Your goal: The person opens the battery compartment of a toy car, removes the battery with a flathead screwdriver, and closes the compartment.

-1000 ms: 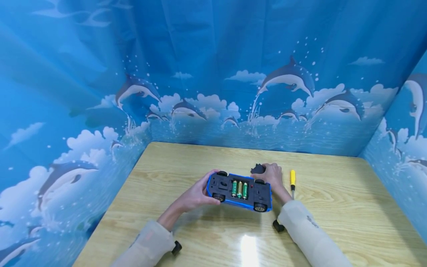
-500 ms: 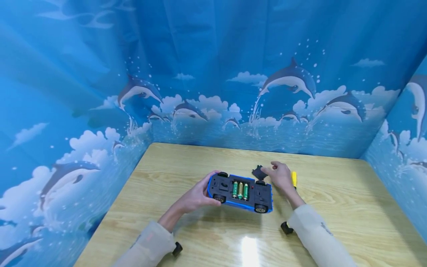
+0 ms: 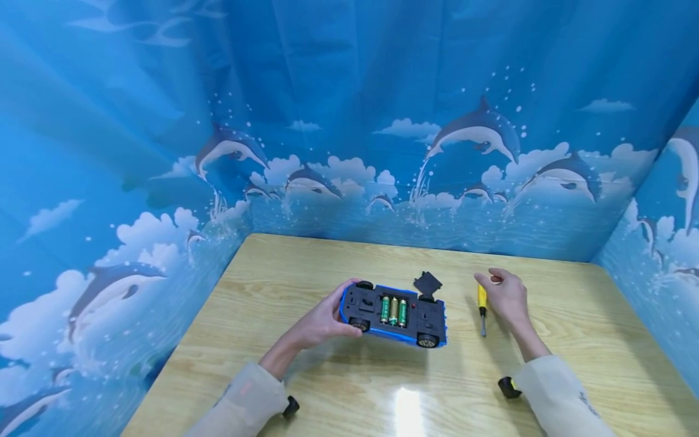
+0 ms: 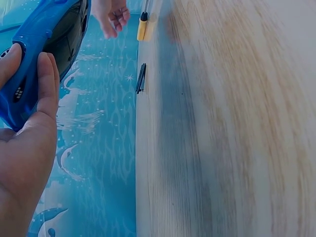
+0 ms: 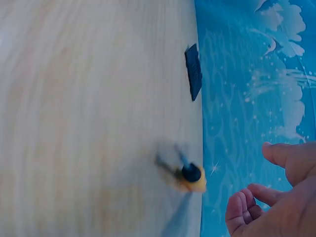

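My left hand (image 3: 322, 320) grips one end of a blue toy car (image 3: 425, 323), its black underside turned towards the head camera. Several green and gold batteries (image 3: 394, 311) lie in its uncovered battery bay. In the left wrist view, thumb and fingers clasp the car's blue body (image 4: 30, 64). My right hand (image 3: 508, 297) hovers by a screwdriver (image 3: 482, 297) with a yellow handle, thumb and fingers apart and loosely bent. The right wrist view has that hand (image 5: 281, 197) clear of the screwdriver (image 5: 191, 174). Beyond the car lies the black battery cover (image 3: 428, 283), partly hidden by a wheel.
A wooden table (image 3: 306, 388) carries the cover and the screwdriver. Around its far and side edges hangs a blue curtain (image 3: 349, 121) printed with dolphins. Both wrists bear small black devices, such as the right wrist camera (image 3: 509, 387).
My right hand has let go of the battery cover, leaving it on the table, and has moved right to the screwdriver. The left hand and the car have hardly moved.
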A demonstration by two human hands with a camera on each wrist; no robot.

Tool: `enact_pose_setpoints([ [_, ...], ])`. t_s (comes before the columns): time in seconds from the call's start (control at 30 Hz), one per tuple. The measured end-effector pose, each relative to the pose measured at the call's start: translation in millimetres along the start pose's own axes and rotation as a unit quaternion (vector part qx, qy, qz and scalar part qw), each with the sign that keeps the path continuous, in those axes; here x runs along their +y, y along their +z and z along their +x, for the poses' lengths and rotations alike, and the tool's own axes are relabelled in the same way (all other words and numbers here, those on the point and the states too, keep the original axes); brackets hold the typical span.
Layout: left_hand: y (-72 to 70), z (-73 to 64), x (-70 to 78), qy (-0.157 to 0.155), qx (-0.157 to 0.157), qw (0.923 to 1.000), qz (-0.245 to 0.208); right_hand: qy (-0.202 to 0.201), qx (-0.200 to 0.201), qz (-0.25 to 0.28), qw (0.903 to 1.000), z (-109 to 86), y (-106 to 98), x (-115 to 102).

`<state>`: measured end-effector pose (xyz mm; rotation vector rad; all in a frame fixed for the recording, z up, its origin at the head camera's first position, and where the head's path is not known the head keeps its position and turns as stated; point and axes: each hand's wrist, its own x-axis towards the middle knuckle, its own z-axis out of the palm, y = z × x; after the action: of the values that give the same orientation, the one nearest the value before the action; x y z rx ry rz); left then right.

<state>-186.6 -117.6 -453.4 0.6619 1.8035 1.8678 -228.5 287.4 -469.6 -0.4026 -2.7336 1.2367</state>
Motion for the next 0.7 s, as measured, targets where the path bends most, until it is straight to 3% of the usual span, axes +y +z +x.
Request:
enact_pose_setpoints([
  [0.23,0.6,0.0,1.2,0.001,0.003,1.0,-0.002,0.011,0.001,-0.005,0.9999,-1.1,-1.1,16.6],
  [0.7,1.6,-2.0,-0.7,0.001,0.007,1.0,-0.007,0.014,-0.002,-0.034,0.9993,-1.3,10.3,27.9],
])
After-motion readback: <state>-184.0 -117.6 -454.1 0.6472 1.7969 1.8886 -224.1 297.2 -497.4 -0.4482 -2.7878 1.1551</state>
